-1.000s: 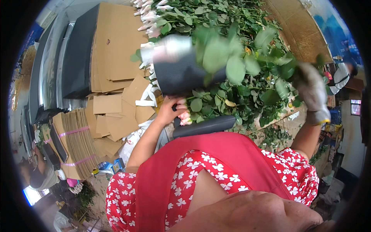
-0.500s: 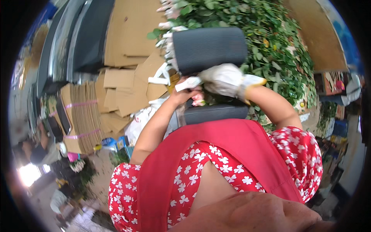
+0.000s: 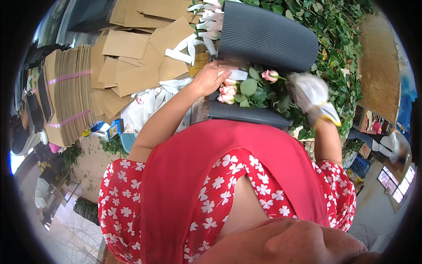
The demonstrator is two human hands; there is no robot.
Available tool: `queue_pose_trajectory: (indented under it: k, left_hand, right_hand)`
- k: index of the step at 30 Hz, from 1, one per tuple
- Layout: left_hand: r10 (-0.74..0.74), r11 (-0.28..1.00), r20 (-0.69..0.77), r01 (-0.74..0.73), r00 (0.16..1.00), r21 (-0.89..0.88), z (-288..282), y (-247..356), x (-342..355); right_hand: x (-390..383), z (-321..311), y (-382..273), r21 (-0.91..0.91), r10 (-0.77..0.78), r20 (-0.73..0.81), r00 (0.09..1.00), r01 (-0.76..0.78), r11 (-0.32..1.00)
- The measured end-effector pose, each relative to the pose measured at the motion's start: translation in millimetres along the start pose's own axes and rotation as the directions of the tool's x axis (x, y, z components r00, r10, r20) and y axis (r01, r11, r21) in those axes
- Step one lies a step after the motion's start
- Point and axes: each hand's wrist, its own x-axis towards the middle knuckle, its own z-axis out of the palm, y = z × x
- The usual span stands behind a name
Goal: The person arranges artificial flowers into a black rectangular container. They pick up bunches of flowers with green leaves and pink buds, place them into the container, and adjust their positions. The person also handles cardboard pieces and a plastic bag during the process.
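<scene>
My bare left hand (image 3: 212,79) has its fingers closed at the end of a white mesh sleeve (image 3: 238,75). Just below it, several pink roses (image 3: 227,91) lie with their green leaves (image 3: 249,87) between two black ribbed pads. To the right, my right hand (image 3: 307,94), in a white knitted glove with a yellow cuff edge, is closed and slightly blurred. A single pink rose (image 3: 270,75) points left from it, its stem running into the glove's fingers.
The larger black ribbed pad (image 3: 268,37) lies beyond my hands, the nearer one (image 3: 246,113) against my red apron. Sleeved rose heads (image 3: 210,25) line its left end. Loose white sleeves (image 3: 187,48), cardboard pieces (image 3: 127,46) and strapped cardboard (image 3: 70,88) lie left; leafy stems (image 3: 343,48) lie right.
My gloved right hand has moved right, away from my left hand, and a single pink rose now shows at it. The roses between the pads have come into fuller view. The whole view has shifted.
</scene>
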Motion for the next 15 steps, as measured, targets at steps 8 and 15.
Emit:
queue_pose_trajectory:
  k: [8, 15]
  left_hand:
    - [0.146, 0.984, -0.044, -0.141, 0.988, 0.110, 1.5, 1.3, 1.0]
    - [0.152, 0.988, -0.009, -0.151, 0.988, 0.042, 0.5, 0.9, -2.3]
  right_hand:
    - [50.0, 51.9, -45.4, -0.254, -0.324, -0.599, 0.732, 0.211, 0.944]
    - [59.0, 67.9, -47.4, -0.408, -0.379, -0.608, 0.698, 0.135, 0.903]
